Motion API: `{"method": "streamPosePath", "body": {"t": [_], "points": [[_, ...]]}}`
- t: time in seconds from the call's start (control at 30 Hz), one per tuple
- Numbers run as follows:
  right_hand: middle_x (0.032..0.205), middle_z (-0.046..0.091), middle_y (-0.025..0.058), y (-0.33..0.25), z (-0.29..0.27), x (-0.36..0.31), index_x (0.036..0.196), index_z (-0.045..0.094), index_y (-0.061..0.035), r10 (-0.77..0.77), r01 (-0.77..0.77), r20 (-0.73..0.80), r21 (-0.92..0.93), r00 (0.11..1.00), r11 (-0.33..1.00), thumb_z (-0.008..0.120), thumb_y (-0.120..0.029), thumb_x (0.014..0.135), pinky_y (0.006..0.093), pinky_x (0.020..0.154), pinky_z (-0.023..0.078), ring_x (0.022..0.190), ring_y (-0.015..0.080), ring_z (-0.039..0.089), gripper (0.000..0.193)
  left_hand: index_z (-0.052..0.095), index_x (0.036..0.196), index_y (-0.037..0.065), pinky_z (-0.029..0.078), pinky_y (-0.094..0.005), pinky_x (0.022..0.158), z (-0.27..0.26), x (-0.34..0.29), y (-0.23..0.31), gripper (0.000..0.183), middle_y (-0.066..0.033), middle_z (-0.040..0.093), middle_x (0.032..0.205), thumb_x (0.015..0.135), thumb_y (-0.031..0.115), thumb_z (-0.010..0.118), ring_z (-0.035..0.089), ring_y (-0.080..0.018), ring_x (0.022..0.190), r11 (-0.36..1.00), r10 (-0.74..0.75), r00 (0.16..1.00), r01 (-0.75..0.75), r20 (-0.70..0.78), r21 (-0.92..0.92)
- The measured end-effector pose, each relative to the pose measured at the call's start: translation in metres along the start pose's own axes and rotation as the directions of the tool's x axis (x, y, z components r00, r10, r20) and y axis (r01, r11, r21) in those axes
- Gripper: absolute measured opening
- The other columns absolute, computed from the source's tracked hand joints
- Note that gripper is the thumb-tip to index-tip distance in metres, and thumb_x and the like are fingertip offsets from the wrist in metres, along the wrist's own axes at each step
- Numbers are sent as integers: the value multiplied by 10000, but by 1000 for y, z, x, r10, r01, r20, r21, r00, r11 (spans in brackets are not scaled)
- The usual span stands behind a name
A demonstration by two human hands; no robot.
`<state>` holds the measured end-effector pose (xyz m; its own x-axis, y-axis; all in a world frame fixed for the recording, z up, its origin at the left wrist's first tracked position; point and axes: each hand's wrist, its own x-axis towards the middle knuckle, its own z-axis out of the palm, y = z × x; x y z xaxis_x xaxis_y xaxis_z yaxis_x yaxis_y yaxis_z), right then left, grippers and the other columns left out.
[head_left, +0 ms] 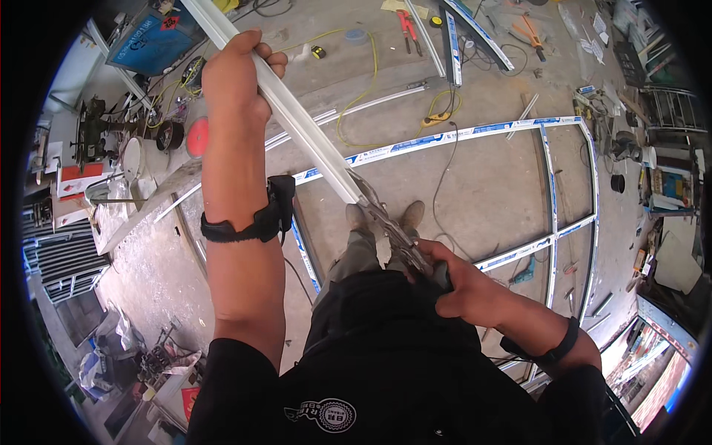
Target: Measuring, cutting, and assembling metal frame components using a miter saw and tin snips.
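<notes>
White profile held at a slant, with a crumpled strip drawn taut at its lower end

A long white profile (pixel 315 141) was gripped near its upper part by the left hand (pixel 233 78), whose fingers were wrapped firmly around the bar. It was held in the air in front of the body, slanting from the upper left down toward the middle. A crumpled, twisted greyish strip (pixel 386 220), which looked like thin film, was stretched from the profile's lower end to the right hand (pixel 467 288). Its near end was pinched in the curled fingers there, close to the waist; how tightly they were closed could not be told. Dark bands were worn around both forearms.

Beneath the profile, the wearer's shoes (pixel 412 215) were planted on a grey concrete floor (pixel 489 193). Around them a large frame (pixel 437 139) was laid out, its bars partly covered in blue-and-white film. A teal power tool (pixel 524 271) was seen lying by the frame at the right. Farther out, a yellow cable (pixel 375 67) was looped across the floor, and a red-handled tool (pixel 409 33) and an orange-handled tool (pixel 529 33) were left near the top. A blue container (pixel 144 44) was seen at the upper left.
</notes>
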<state>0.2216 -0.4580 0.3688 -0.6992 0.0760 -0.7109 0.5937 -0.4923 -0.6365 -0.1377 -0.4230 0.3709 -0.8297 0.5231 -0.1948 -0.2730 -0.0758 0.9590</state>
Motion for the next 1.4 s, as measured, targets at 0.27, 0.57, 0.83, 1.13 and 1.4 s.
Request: {"method": "streamPosePath", "body": {"t": [0.27, 0.57, 0.83, 1.13, 1.4], "points": [[1164, 528, 136, 16, -16, -8, 1475, 305, -72, -152, 152, -22, 13, 988, 988, 557, 3, 673, 251, 872, 417, 1008, 197, 536, 845, 500, 844, -7, 520, -271, 481, -70, 72, 74, 153, -79, 523, 696, 893, 65, 626, 570, -208, 589, 994, 38, 999, -36, 18, -99], [1317, 501, 221, -22, -19, -23, 1433, 371, -58, -228, 199, 2, -498, 974, 844, 596, 31, 683, 366, 975, 438, 1199, 368, 515, 789, 564, 979, 9, 473, -208, 416, 32, -15, 7, 165, -25, 554, 683, 924, 157, 611, 564, -118, 565, 935, -350, 823, 281, 447, 216], [1287, 501, 225, -35, -13, -22, 1428, 381, -57, -205, 175, 21, -607, 979, 775, 607, 26, 677, 387, 928, 462, 1156, 380, 525, 789, 578, 994, -9, 476, -213, 412, 41, -36, -1, 187, -46, 566, 676, 912, 154, 621, 571, -138, 539, 871, -489, 743, 387, 458, 304], [1318, 486, 235, -34, -18, -22, 1427, 381, -56, -292, 275, 75, -609, 954, 744, 613, 20, 659, 412, 994, 428, 1194, 409, 491, 806, 581, 1004, -9, 482, -217, 416, 42, -39, -3, 204, -49, 577, 680, 903, 160, 634, 584, -144, 545, 866, -495, 745, 384, 447, 319], [1310, 498, 233, -37, -19, -21, 1409, 393, -47, -273, 273, 104, -648, 956, 711, 623, 1, 672, 423, 1008, 416, 1198, 419, 486, 774, 589, 965, -4, 474, -229, 419, 41, -36, -6, 199, -48, 571, 694, 895, 172, 652, 577, -143, 548, 855, -515, 716, 391, 471, 340]]}}
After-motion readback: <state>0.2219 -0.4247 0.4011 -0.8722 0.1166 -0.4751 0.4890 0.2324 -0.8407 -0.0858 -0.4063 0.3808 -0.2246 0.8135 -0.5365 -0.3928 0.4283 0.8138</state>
